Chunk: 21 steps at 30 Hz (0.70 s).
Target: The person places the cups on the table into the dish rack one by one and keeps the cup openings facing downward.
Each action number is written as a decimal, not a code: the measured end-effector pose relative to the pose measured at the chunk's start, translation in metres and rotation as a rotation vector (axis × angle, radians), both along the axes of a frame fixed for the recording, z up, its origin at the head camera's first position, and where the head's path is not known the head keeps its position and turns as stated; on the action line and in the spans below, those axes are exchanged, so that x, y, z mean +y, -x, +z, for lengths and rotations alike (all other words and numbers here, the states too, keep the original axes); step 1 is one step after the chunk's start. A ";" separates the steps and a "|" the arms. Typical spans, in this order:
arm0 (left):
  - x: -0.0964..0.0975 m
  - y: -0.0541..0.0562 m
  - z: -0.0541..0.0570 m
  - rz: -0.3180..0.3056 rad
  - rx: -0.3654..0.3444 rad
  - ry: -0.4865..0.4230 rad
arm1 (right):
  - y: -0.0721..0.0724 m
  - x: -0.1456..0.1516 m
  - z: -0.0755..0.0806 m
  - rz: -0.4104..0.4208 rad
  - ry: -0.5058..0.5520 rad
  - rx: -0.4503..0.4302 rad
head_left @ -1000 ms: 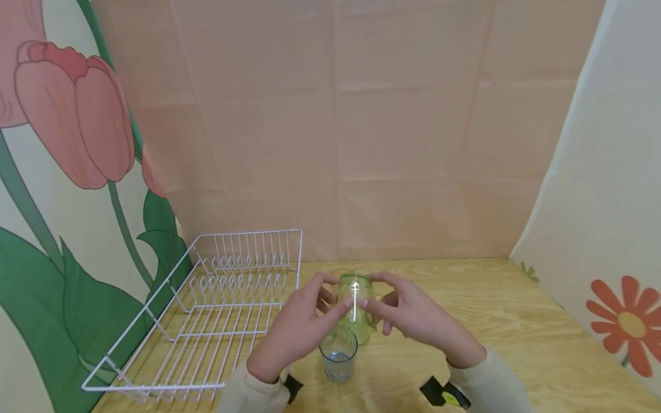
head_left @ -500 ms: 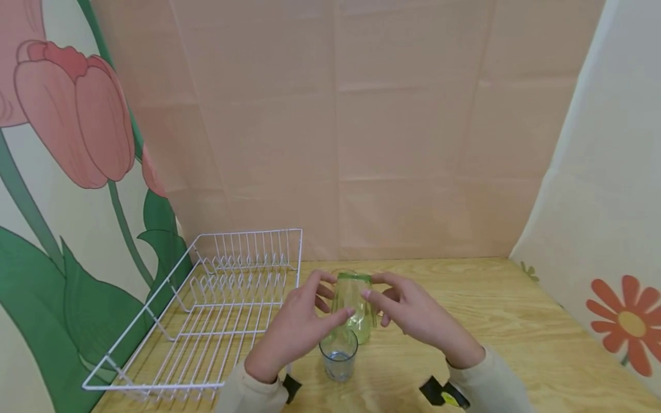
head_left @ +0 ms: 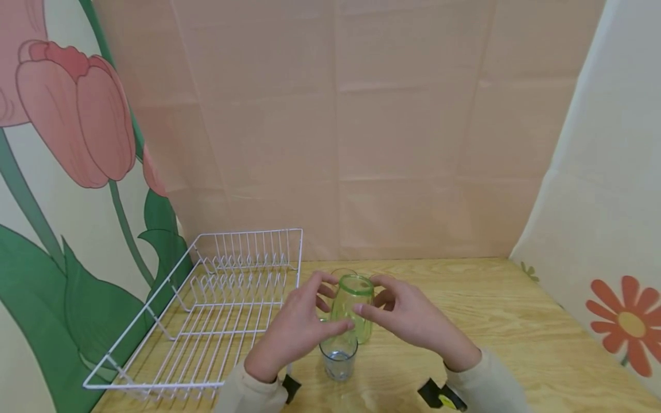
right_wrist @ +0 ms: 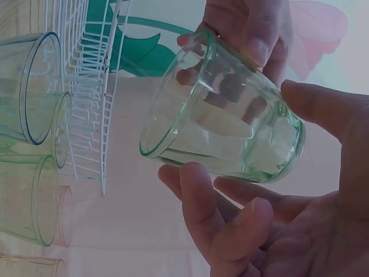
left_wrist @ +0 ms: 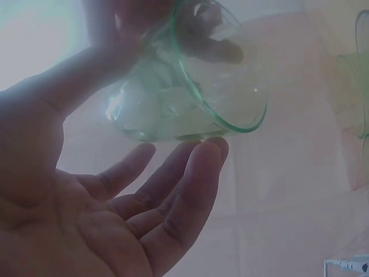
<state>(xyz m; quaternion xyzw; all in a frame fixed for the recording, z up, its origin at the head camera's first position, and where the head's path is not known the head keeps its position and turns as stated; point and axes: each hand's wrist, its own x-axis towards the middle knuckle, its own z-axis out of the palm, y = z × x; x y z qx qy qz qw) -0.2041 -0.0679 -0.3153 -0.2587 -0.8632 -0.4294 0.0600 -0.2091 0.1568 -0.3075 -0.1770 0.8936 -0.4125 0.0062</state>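
Between both hands is a green-tinted drinking glass (head_left: 345, 299), held upside down above the table with its wide rim (right_wrist: 173, 124) downward. My left hand (head_left: 291, 330) grips its left side, thumb in front and fingers behind. On the other side, my right hand (head_left: 413, 312) holds it, the thumb pressed near the base in the right wrist view and fingers curled along the far side. Below the hands stands a clear, dark-rimmed glass (head_left: 339, 364), upright. Close behind it are more tinted glasses, partly hidden: a yellow-green one (right_wrist: 26, 199) and a pinkish one (right_wrist: 65, 216).
A white wire dish rack (head_left: 155, 386) stands on the left of the wood-grain table (head_left: 490, 321). A plain pinkish cloth (head_left: 403, 172) hangs behind the table. Flower-printed cloths border both sides. An amber glass (right_wrist: 43, 267) shows at the edge of the right wrist view.
The glass has tipped so that its green base ring shows as a fuller oval. My right thumb has slid lower on the glass, while my left hand has barely moved.
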 end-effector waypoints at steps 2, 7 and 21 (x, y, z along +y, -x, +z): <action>0.000 0.000 0.000 -0.001 0.002 0.009 | 0.000 0.000 0.000 -0.002 -0.004 0.006; 0.000 0.001 -0.001 0.000 0.004 0.026 | -0.001 0.001 0.000 0.016 0.000 0.016; -0.008 0.000 -0.004 -0.049 -0.002 0.068 | -0.005 0.004 -0.004 0.105 -0.010 0.100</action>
